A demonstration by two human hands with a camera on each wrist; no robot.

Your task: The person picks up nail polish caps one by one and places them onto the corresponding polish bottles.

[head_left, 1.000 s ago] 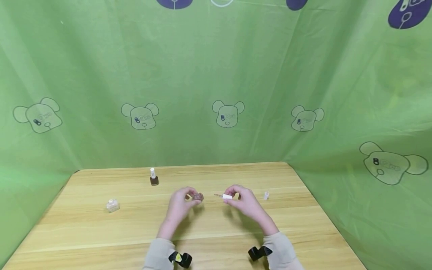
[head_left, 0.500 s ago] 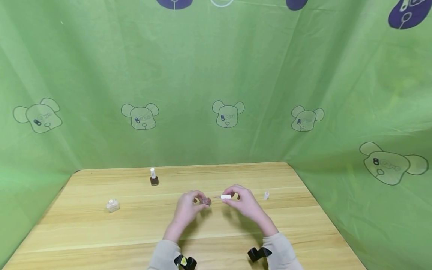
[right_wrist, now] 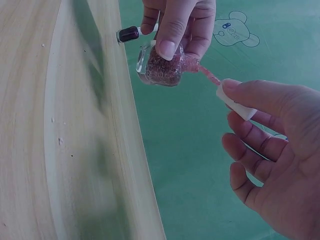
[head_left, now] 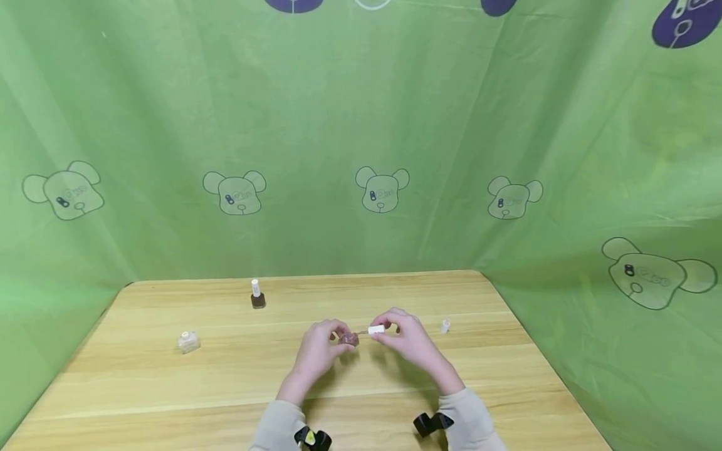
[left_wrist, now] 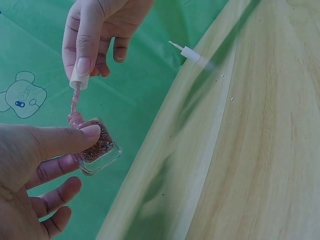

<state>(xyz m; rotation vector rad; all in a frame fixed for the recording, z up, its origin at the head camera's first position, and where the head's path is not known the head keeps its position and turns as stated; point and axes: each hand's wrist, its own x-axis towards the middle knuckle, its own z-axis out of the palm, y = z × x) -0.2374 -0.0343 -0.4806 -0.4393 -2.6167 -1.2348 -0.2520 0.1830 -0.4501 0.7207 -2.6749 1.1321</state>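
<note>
My left hand [head_left: 314, 352] grips a small glass nail polish bottle [left_wrist: 100, 145] of reddish glitter between thumb and fingers. In the head view it is held above the table, its neck pointing towards my right hand [head_left: 413, 339]. That hand pinches a white nail polish cap [right_wrist: 236, 104] between thumb and fingers. From the cap runs a brush [right_wrist: 210, 76] coated in pink glitter polish. In both wrist views the brush's far end meets the bottle's mouth; how far it reaches inside cannot be told.
On the wooden table [head_left: 186, 388], a clear uncapped bottle [head_left: 188, 342] sits at the left. A dark polish bottle [head_left: 257, 300] with a white cap stands near the back edge. Another white cap with its brush [left_wrist: 190, 54] is at the right. Green curtain [head_left: 316, 125] surrounds the table.
My left hand has moved right with the glitter bottle, closing the gap to the brush. My right hand has stayed nearly in place, with the cap shifting slightly left.
</note>
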